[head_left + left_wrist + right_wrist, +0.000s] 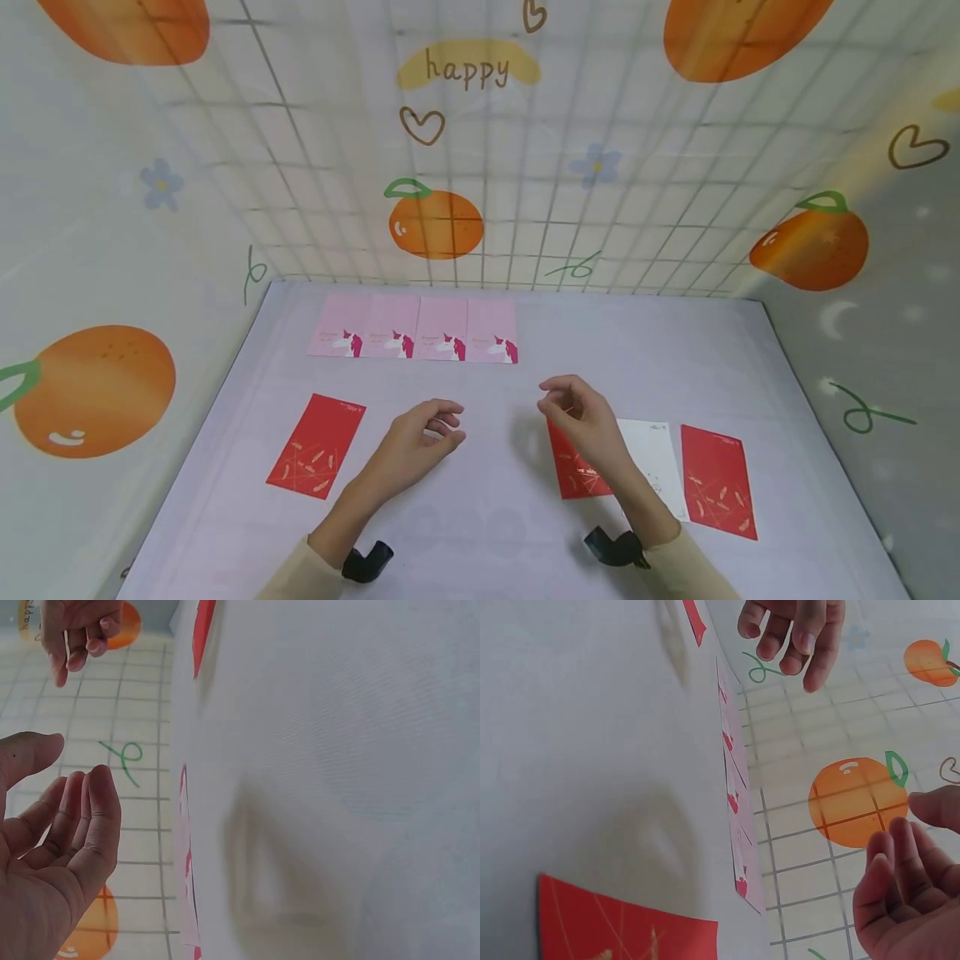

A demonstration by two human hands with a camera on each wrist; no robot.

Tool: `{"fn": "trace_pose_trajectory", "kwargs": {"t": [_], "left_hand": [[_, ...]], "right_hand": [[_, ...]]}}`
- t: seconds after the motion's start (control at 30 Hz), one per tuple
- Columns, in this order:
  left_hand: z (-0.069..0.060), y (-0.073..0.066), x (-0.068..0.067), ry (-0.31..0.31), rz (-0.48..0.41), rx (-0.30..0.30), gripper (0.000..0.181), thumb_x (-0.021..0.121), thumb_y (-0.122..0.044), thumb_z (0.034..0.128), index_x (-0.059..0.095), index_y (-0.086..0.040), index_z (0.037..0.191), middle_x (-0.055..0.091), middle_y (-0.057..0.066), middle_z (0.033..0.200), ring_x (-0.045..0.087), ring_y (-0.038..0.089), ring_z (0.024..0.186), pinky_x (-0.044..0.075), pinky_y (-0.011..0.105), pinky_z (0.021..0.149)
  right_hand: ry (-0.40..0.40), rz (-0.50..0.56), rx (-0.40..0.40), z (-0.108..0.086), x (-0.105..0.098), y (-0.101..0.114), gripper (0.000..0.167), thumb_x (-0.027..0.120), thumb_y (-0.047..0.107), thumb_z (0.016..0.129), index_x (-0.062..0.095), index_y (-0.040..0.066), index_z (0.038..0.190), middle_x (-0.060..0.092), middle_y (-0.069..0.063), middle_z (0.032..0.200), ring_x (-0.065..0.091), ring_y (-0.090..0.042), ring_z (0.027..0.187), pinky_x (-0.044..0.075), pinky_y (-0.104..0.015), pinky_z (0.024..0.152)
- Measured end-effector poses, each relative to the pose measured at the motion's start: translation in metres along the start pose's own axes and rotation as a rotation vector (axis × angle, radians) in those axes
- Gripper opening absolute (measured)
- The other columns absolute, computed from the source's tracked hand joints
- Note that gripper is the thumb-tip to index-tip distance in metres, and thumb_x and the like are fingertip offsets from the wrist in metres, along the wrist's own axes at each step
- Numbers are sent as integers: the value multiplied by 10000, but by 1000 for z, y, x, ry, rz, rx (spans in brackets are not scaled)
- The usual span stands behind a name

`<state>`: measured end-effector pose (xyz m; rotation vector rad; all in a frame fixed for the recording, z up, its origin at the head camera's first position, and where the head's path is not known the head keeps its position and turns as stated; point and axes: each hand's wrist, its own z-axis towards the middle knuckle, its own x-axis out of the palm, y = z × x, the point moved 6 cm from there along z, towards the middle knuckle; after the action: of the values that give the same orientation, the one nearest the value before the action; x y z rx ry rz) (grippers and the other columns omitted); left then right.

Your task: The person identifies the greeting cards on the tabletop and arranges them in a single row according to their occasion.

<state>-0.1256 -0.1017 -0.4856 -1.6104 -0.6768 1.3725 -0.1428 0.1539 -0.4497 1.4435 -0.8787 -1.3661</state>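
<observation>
My left hand hovers over the middle of the table with nothing in it, fingers loosely bent, to the right of a red card with gold marks. My right hand is also raised and holds nothing; its thumb and fingertips stand apart in the right wrist view. Below it lies a second red card, partly hidden by the hand. Beside that one are a white card, partly behind the wrist, and a third red card. At the back, several pink unicorn cards lie in a row.
A pale cloth covers the table. Behind it rises a wire grid under a sheet printed with oranges, and similar sheets close off both sides. A black wrist mount sits at the left cuff, another at the right.
</observation>
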Motion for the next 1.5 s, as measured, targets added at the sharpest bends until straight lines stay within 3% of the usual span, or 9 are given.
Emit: {"fn": "trace_pose_trajectory", "kwargs": {"t": [0.27, 0.43, 0.63, 1.2, 1.37, 1.5], "left_hand": [[-4, 4, -6, -29, 10, -10, 427, 782, -278, 886, 631, -161, 1268, 655, -16, 1078, 650, 93, 927, 564, 239, 768], [-7, 12, -16, -68, 23, -28, 411, 799, -187, 869, 642, -182, 1248, 657, -22, 1066, 653, 98, 921, 568, 243, 762], [-12, 20, -31, -121, 43, -50, 434, 818, -180, 848, 646, -198, 1247, 660, -24, 1070, 662, 122, 929, 577, 263, 757], [-27, 48, -75, -230, 91, -97, 405, 800, -154, 865, 645, -144, 1239, 679, 11, 1069, 677, 173, 934, 570, 249, 755], [-30, 59, -93, -265, 127, -104, 380, 786, -149, 881, 651, -132, 1236, 689, 20, 1067, 674, 186, 937, 561, 231, 751], [-33, 69, -110, -264, 174, -149, 373, 745, -206, 919, 632, -143, 1269, 678, 22, 1094, 649, 209, 972, 568, 285, 751]], "right_hand": [[3, 25, -51, 2, 10, -19, 221, 709, 95, 939, 655, 142, 1148, 666, -35, 953, 623, -247, 847, 527, -260, 722], [15, 26, -96, 6, 20, -19, 202, 734, 168, 932, 673, 197, 1122, 676, 6, 931, 631, -228, 819, 535, -272, 691], [45, 22, -80, 11, 38, -17, 202, 732, 233, 934, 675, 230, 1128, 671, 27, 934, 624, -213, 805, 536, -273, 668], [119, 62, -135, 36, 101, -8, 230, 733, 167, 924, 675, 88, 1131, 643, 9, 889, 588, -202, 757, 522, -248, 649], [143, 50, -129, 44, 125, -8, 226, 732, 176, 927, 671, 84, 1124, 624, 23, 861, 577, -179, 734, 508, -237, 625], [173, 47, -133, 49, 145, -5, 211, 722, 169, 931, 668, 80, 1114, 610, 24, 841, 568, -155, 719, 489, -232, 591]]}}
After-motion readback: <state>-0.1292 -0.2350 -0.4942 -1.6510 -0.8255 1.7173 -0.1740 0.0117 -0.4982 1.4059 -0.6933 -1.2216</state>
